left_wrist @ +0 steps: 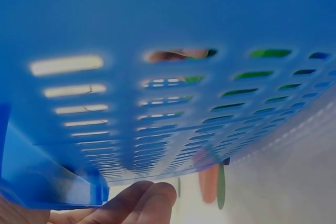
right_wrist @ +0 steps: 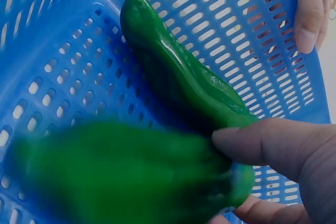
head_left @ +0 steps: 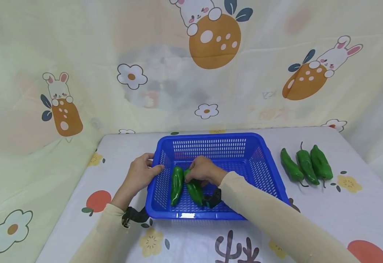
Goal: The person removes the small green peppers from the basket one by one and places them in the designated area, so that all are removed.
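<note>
A blue plastic basket [head_left: 207, 137] with slotted walls stands on the table. My left hand [head_left: 140, 175] grips its left rim, with the thumb over the edge and the fingers outside the wall. Inside the basket, my right hand [head_left: 207, 171] pinches a green pepper [head_left: 194, 193] near its upper end. Another green pepper [head_left: 177, 185] lies to its left, along the basket's left side. The right wrist view shows the held pepper [right_wrist: 115, 171] blurred and close, with the thumb [right_wrist: 247, 142] on its end. From the left wrist, fingertips [left_wrist: 152, 198] appear below the basket's outer wall [left_wrist: 173, 19].
Three more green peppers [head_left: 306, 166] lie side by side on the table, right of the basket. The table wears a white cloth [head_left: 112, 233] with fruit and flower prints. Behind it hangs a curtain [head_left: 165, 95] with rabbit prints.
</note>
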A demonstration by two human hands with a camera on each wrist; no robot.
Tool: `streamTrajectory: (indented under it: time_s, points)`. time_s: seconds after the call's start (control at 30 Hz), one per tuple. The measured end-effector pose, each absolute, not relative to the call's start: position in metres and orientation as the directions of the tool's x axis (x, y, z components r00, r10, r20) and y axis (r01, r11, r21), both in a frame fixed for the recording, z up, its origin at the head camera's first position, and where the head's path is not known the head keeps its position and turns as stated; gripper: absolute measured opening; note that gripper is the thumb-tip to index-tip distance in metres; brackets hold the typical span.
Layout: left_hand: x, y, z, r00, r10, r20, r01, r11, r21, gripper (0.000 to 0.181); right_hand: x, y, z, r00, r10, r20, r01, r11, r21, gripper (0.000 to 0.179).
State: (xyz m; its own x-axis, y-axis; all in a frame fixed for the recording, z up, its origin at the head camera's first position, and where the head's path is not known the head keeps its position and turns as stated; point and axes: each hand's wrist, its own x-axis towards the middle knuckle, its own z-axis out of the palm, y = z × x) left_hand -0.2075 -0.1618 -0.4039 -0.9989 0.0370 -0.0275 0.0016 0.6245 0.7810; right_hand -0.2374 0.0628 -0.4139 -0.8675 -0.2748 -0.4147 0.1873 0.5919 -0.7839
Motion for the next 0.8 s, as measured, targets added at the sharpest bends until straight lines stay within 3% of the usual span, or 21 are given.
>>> streamTrajectory:
  time_s: [0.37, 0.63, 0.8]
  points:
    - [-0.208, -0.163, -0.405, -0.999, 0.041, -0.013, 0.015, 0.623, 0.782, 0.054, -0.236, 0.068, -0.407, -0.869, -0.307, -0.388, 0.155, 0.576, -0.803, 0.033]
    - [-0.208, -0.163, -0.406, -0.999, 0.042, -0.013, 0.016, 0.627, 0.779, 0.053, -0.238, 0.073, -0.398, -0.868, -0.322, -0.377, 0.157, 0.543, -0.825, 0.023]
    - [-0.208, -0.163, -0.406, -0.999, 0.037, -0.021, 0.007, 0.627, 0.779, 0.054, -0.237, 0.078, -0.393, -0.877, -0.320, -0.359, 0.144, 0.538, -0.830, 0.030]
